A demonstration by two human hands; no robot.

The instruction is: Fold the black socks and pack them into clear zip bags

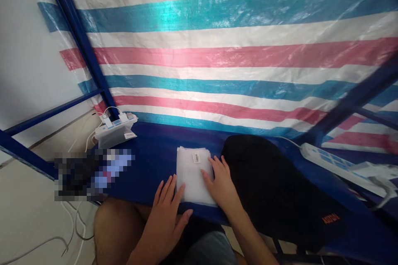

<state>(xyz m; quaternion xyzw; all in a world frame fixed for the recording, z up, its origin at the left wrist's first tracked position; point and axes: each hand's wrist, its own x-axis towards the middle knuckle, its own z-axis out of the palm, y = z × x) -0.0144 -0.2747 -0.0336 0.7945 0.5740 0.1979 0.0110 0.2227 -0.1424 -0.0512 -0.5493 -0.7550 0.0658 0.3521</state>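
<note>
A stack of flat, white, translucent plastic bags [195,182] lies on the blue bench top [152,140] in front of me. Near its top edge is a small white label with a barcode [196,157]. My left hand [171,203] rests at the stack's left edge, fingers stretched out and apart. From the right, my right hand [220,180] lies over the stack's right edge with its fingers spread. Neither hand grips anything. I cannot tell exactly what the white sheets are made of.
Right of the stack lies a black cloth item [273,190] with orange lettering. Power strips with plugs stand at the left [116,123] and the right [338,165]. Blue metal posts [83,45] frame a striped plastic sheet [217,54]. Cables [74,223] hang at lower left.
</note>
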